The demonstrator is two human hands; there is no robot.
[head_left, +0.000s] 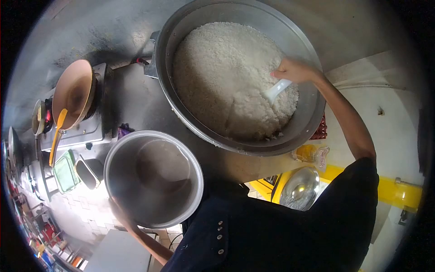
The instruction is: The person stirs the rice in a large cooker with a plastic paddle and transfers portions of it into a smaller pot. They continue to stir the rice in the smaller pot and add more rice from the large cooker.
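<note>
White cooked rice fills much of a large, wide metal pot at the top of the view. My right hand grips the handle of a white rice paddle, whose blade is dug into the rice at the right side. Lower left is a smaller round metal pot, its grey inside showing no rice. My left hand holds this pot from its outer lower-left side; the fingers are partly hidden and blurred against the wall.
A frying pan with an orange spatula sits on a stove at left. Near it are a green-rimmed tray and a dark container. A metal lid and a yellow packet lie at right.
</note>
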